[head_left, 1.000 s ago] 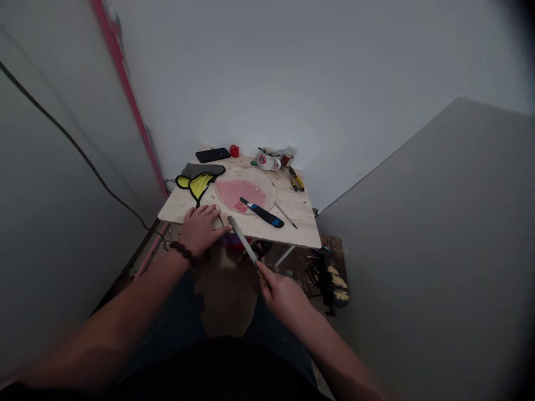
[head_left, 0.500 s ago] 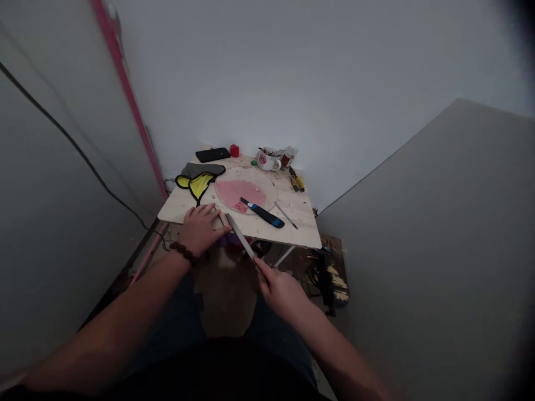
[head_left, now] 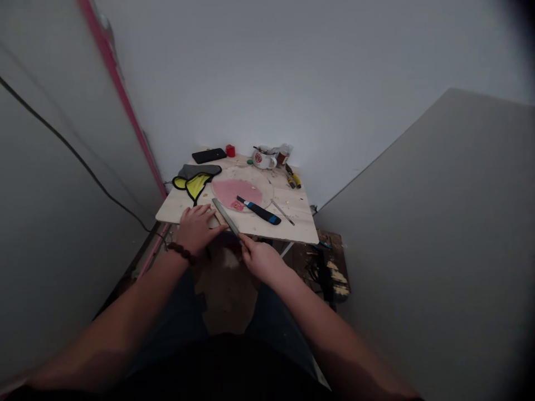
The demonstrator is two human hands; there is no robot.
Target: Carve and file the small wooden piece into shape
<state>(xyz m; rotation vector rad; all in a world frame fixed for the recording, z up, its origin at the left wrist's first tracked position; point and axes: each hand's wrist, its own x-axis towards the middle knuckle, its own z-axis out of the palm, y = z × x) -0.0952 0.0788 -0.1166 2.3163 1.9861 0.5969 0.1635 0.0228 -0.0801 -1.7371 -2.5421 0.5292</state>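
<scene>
At the near edge of a small wooden table (head_left: pixel 296 233), my left hand (head_left: pixel 195 229) grips a small light wooden piece (head_left: pixel 218 217), thumb on the near side and fingers across the far side. My right hand (head_left: pixel 262 259) is closed round the handle end of a long flat grey metal file (head_left: pixel 225 215). The file lies against or just beside the wooden piece, its tip pointing away over the table; exact contact is too small to tell. A black-and-blue utility knife (head_left: pixel 265 214) rests to the right of the file.
A pink-stained round board (head_left: pixel 228 189), grey-yellow cloth (head_left: pixel 196 181), black phone (head_left: pixel 209 155), red cap (head_left: pixel 230 150), white mug (head_left: pixel 263 160), yellow-handled pliers (head_left: pixel 295 179) and thin metal tool (head_left: pixel 283 212) lie on the table. Walls stand close behind and beside it.
My right hand has pushed the file forward and left, so its tip reaches further over the table. My left hand stays on the wooden piece. The view has shifted slightly.
</scene>
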